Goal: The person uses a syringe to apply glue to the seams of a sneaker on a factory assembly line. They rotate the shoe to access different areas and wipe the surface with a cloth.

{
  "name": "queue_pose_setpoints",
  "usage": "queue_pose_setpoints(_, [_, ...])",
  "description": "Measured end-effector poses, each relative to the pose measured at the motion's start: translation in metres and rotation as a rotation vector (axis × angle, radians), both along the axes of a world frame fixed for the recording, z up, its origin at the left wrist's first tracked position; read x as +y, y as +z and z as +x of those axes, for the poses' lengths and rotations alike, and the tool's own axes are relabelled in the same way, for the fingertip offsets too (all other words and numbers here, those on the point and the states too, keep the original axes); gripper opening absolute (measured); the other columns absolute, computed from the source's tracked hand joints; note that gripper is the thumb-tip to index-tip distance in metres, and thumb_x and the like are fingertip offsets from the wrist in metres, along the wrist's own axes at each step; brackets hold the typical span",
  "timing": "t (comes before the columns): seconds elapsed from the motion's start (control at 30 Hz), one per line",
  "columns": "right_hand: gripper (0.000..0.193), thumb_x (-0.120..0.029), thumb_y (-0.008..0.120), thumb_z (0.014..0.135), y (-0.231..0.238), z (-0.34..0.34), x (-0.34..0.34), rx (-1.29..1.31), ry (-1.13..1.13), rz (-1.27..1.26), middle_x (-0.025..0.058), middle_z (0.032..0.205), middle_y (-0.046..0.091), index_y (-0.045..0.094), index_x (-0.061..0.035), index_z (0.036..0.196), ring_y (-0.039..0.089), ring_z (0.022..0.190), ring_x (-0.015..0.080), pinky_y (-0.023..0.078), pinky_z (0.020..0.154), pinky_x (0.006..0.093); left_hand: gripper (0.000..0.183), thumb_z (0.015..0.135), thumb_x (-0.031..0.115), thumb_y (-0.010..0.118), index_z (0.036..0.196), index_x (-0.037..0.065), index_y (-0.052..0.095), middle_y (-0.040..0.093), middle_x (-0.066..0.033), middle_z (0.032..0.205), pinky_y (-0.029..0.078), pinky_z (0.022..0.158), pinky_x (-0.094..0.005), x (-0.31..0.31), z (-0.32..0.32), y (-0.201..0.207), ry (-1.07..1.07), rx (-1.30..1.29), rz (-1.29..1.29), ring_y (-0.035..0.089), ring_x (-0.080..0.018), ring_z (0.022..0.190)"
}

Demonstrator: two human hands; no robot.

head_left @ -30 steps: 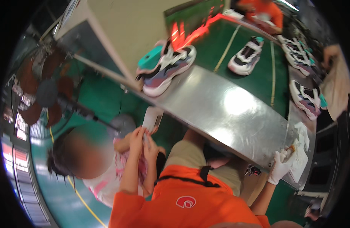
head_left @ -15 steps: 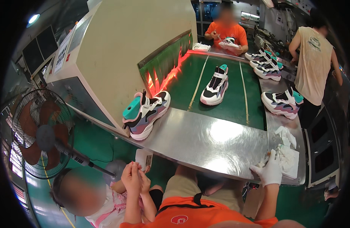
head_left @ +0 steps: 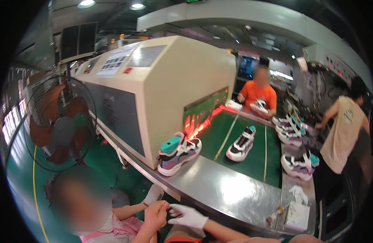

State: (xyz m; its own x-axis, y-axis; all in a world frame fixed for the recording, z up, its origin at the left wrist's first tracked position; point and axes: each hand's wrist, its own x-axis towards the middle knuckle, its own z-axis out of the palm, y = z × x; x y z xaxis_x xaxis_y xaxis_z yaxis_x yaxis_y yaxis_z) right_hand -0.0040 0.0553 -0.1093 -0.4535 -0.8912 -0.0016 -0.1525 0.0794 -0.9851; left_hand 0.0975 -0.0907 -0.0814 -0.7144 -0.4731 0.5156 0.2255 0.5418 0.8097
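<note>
My left hand (head_left: pixel 156 216) is bare and closed at the lower middle, with its fingertips pinched together. What they hold, if anything, is too small to make out. Beside it, my right hand (head_left: pixel 189 216) wears a white glove, its fingers apart and pointing at the left fingertips. No object shows in the gloved hand. Just beyond the left hand is a white object (head_left: pixel 154 194) at the end of another person's forearm (head_left: pixel 129 211). A white, black and purple sneaker (head_left: pixel 179 156) with a teal insert stands on the metal table (head_left: pixel 231 190), beyond both hands.
Another sneaker (head_left: pixel 241 145) lies on the green belt (head_left: pixel 218 133) outside a beige machine (head_left: pixel 166 81). More sneakers (head_left: pixel 289 128) line the right ledge, near a white pad (head_left: pixel 297 215) and crumpled paper (head_left: pixel 298 195). A fan (head_left: pixel 61 125) stands left. A co-worker (head_left: pixel 259 93) handles a shoe.
My gloved right hand has left the table's right corner and come across to my left hand. The view has tilted up, so more of the machine and ceiling shows.
</note>
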Motion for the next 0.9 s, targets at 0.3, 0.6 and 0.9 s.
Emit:
queue_pose_setpoints(0.3, [0.026, -0.023, 0.06, 0.095, -0.054, 0.002, -0.073, -0.1, 0.187, -0.013, 0.0058, 0.1, 0.068, 0.066, -0.0013, 0.109, 0.061, 0.095, 0.0139, 0.049, 0.086, 0.0302, 0.013, 0.09, 0.01, 0.062, 0.091, -0.002, 0.067, 0.069, -0.015, 0.086, 0.054, 0.075, -0.0379, -0.027, 0.022, -0.002, 0.061, -0.023, -0.206, 0.069, -0.0318, 0.085])
queue_pose_setpoints(0.6, [0.036, -0.021, 0.064, 0.093, -0.06, 0.006, -0.078, 0.017, 0.176, 0.161, 0.0119, 0.114, 0.067, 0.059, -0.0013, 0.123, 0.063, 0.106, 0.0209, 0.048, 0.093, 0.0319, 0.023, 0.094, 0.02, 0.06, 0.101, 0.0, 0.069, 0.069, -0.0146, 0.097, 0.049, 0.091, -0.0382, -0.057, 0.017, -0.05, -0.165, -0.182, 0.024, 0.065, -0.0315, 0.105])
queue_pose_setpoints(0.9, [0.036, -0.021, 0.068, 0.088, 0.026, 0.005, 0.052, 0.676, -0.143, 0.019, 0.0164, 0.114, 0.064, 0.061, -0.0035, 0.118, 0.062, 0.105, 0.0337, 0.05, 0.091, 0.0382, 0.027, 0.089, 0.026, 0.06, 0.087, 0.002, 0.071, 0.068, -0.02, 0.089, 0.052, 0.076, -0.045, -0.063, 0.01, -0.107, 0.153, -0.523, -0.151, 0.065, -0.0387, 0.084])
